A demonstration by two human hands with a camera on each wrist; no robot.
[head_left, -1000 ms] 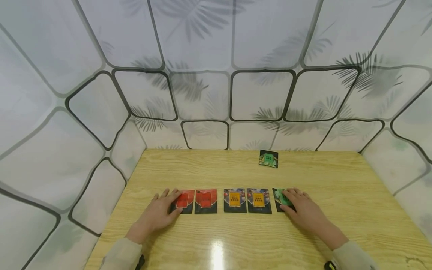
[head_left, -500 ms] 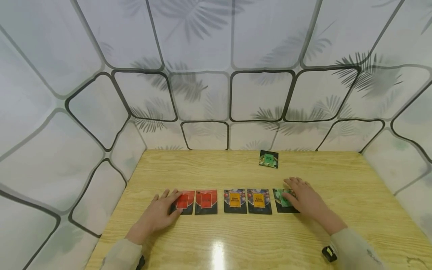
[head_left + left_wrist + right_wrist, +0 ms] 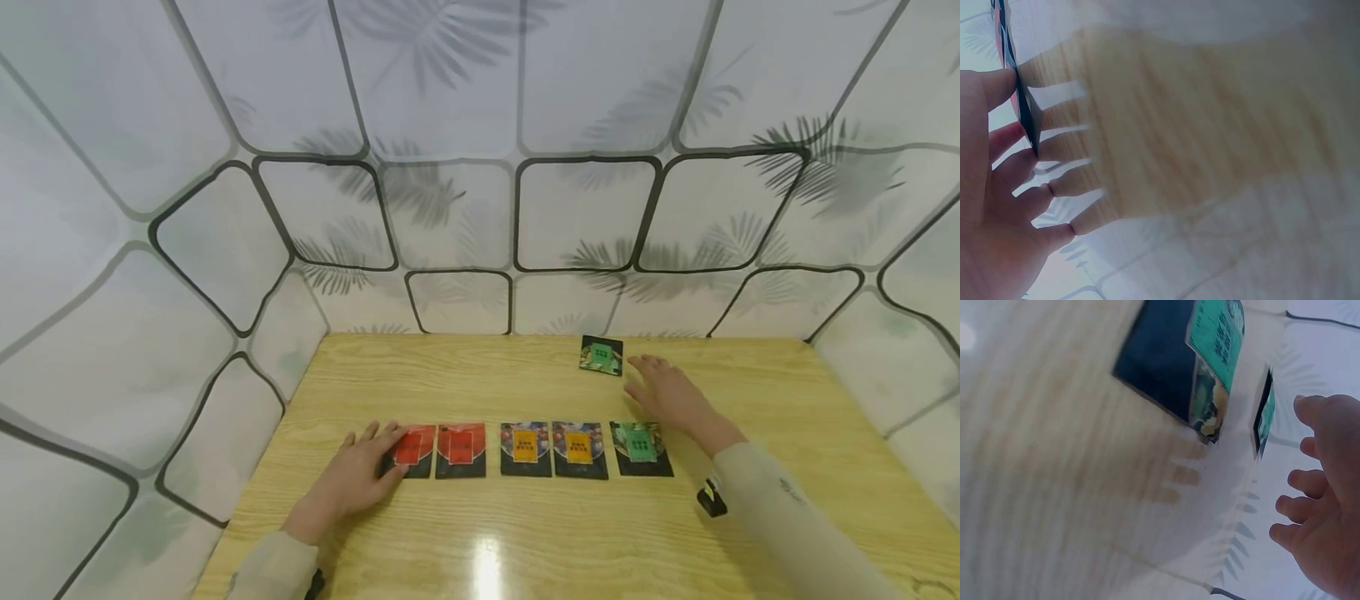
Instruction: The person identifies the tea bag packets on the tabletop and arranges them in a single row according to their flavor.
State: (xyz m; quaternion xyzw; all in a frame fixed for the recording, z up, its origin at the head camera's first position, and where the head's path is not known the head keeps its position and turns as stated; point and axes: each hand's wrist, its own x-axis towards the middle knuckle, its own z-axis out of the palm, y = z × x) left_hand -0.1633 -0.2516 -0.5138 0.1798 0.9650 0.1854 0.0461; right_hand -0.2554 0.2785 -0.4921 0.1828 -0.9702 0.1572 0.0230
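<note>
My left hand (image 3: 348,475) lies over the left edge of a red-and-black packet (image 3: 414,450), its fingers extended. Seen from the left wrist, that thin packet (image 3: 1029,115) stands edge-on beside the thumb and index finger. My right hand (image 3: 669,400) is held just to the right of a green-labelled black packet (image 3: 601,356) at the back, fingers loosely extended and holding nothing. In the right wrist view this far packet (image 3: 1264,415) appears beyond the fingertips. Another green-labelled packet (image 3: 642,450) lies flat in the front row, nearer me than the right hand.
Between the hands, a second red packet (image 3: 461,450) and two orange-labelled packets, left (image 3: 527,450) and right (image 3: 580,450), continue the row on the wooden table (image 3: 420,533). A patterned curtain (image 3: 450,208) rises at the table's back edge and sides.
My right hand has come off the green packet in the row and moved forward toward the one at the back. The left hand has stayed on the red packet.
</note>
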